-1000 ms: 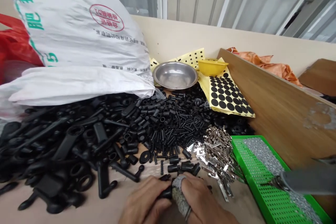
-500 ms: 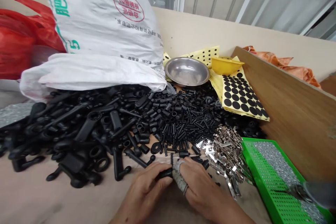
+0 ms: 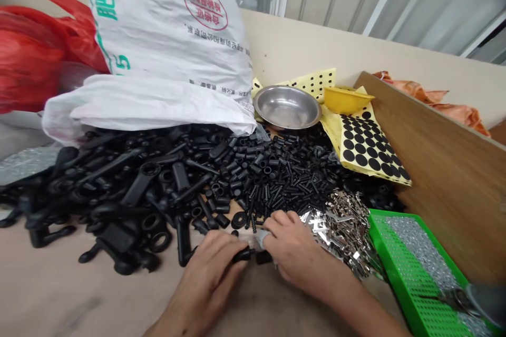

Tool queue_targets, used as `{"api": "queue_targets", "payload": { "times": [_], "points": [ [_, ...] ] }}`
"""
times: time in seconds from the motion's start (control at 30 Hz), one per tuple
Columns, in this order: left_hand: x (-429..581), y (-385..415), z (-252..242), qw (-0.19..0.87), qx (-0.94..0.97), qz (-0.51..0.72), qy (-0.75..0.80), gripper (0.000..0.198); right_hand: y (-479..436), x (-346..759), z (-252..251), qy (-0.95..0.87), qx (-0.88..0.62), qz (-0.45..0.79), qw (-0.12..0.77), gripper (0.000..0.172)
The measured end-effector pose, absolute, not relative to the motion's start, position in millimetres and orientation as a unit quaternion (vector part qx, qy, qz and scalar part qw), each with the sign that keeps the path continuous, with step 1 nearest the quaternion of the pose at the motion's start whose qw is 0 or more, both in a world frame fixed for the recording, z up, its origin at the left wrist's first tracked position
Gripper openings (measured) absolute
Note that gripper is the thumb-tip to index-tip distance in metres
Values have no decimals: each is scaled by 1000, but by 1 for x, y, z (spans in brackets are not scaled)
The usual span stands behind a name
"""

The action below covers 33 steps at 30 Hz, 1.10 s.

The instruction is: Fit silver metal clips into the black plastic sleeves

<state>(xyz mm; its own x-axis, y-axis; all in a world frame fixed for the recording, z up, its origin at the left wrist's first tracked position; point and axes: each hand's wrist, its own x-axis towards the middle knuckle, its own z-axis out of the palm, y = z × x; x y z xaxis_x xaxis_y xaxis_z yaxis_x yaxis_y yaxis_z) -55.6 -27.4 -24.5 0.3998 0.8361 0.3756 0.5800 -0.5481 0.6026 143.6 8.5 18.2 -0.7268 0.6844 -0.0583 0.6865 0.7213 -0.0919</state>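
Note:
My left hand (image 3: 211, 268) is closed round a small black plastic part (image 3: 242, 255) near the table's front edge. My right hand (image 3: 290, 250), with a grey cover on one finger, is curled against the same part from the right, gripping a short black piece (image 3: 263, 258) beside it. Just beyond the hands lies a heap of black plastic parts (image 3: 177, 184): long handles at the left, short sleeves and ribbed plugs in the middle. A pile of small silvery metal clips (image 3: 340, 224) lies right of my right hand.
A big white woven sack (image 3: 166, 47) lies over the heap at the back left, red bags (image 3: 35, 52) beside it. A steel bowl (image 3: 286, 108), a yellow bowl (image 3: 346, 99) and yellow sheets of black dots (image 3: 367, 150) sit behind. A green perforated tray (image 3: 415, 268) and a wooden board (image 3: 443, 168) are right.
The view has shifted, so everything sits further right and higher. My hands stay together on the black part; my right hand has turned, its covered finger now tucked under.

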Motion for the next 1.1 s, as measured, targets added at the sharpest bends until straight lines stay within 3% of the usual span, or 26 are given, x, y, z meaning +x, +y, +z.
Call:
{"api": "queue_targets", "payload": {
  "times": [0.27,0.73,0.87,1.1],
  "points": [
    [-49,-27,-33,146,832,272,461,23,21,127,17,951,307,24,33,10],
    [-42,-15,-30,129,829,230,493,18,35,129,12,953,300,35,13,9],
    [-45,4,-18,57,826,182,530,16,38,142,15,926,374,-31,-38,15],
    [-34,28,-3,21,815,14,578,20,25,169,1,796,511,-231,-228,14]
  ]
}}
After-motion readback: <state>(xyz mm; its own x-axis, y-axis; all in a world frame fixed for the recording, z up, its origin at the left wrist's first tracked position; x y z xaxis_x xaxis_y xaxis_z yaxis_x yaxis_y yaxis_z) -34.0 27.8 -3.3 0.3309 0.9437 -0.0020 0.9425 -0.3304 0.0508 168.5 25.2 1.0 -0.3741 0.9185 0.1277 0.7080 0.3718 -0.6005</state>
